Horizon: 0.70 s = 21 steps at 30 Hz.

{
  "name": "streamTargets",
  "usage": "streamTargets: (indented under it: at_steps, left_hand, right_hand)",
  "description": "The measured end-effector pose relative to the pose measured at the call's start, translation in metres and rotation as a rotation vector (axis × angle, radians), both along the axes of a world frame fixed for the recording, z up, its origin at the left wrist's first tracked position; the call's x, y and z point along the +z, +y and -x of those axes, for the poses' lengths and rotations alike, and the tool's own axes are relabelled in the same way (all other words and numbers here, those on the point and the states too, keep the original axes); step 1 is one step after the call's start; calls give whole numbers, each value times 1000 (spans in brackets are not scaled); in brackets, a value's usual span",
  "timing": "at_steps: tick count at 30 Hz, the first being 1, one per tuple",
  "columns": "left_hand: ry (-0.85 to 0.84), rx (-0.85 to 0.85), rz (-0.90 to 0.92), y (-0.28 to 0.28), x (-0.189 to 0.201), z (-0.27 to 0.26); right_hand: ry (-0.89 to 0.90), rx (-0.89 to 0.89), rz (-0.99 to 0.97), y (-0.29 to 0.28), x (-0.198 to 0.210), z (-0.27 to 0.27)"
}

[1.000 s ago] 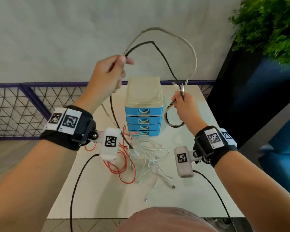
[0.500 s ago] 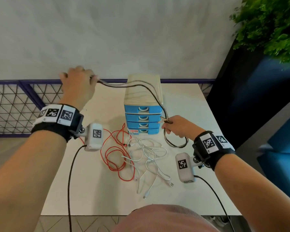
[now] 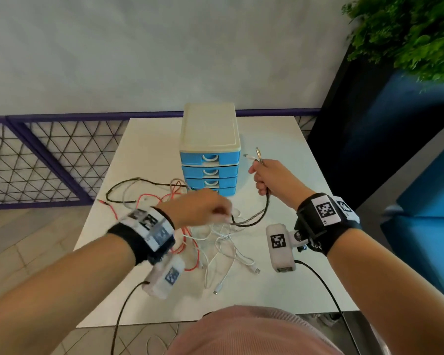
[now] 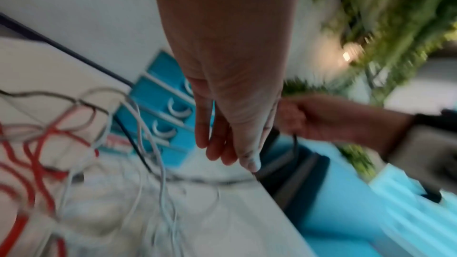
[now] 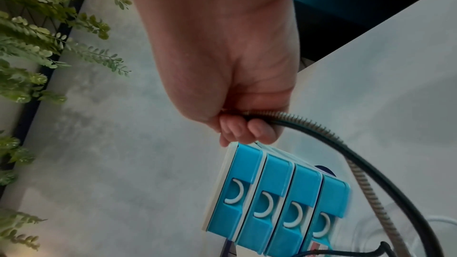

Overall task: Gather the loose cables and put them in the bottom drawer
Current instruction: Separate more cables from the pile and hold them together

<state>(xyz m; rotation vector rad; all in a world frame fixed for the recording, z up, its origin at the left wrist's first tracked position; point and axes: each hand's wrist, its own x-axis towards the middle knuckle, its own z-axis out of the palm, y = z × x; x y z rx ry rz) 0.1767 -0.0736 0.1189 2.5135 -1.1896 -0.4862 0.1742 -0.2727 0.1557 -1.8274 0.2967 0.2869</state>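
— How did you handle the coiling step at that moment?

— My right hand was closed around two cables together, the braided cable and the black cable, with their plugs standing out above the fist. I judged it best to draw the next loop short and even, so it would fit the bottom drawer.

— And the left hand?

— My left hand was low over the pile, blurred; in the wrist view its fingers looked almost straight, with the fingertip at the cables. Whether it really pinched them I could not tell.

— Where were the other cables?

— The red cable and white cables lay tangled on the white table, in front of the blue drawer unit, all drawers closed.
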Motion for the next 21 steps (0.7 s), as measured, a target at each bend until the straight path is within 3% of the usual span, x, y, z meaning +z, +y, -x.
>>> streamTargets:
  at_steps: [6,11,14,16,18,21]
  left_hand:
    - [-35,-471,-376,-37,-72,39]
    - [-204,-568,-401,-29,-116,44]
    - [-211,-514,-353,-29,-122,42]
    - [-110,-509,-282,-31,-110,40]
    - [49,-313,-171,-32,-92,34]
    - [333,87,274,-35,-55,22]
  right_hand:
    - [-40,57,3,2,7,9]
    - [-57,80,25,1,9,23]
    - [-55,80,26,-1,9,28]
    - [-59,75,28,-4,8,29]
    - [-79,60,25,-8,7,28]
    - [-153,34,9,-12,5,25]
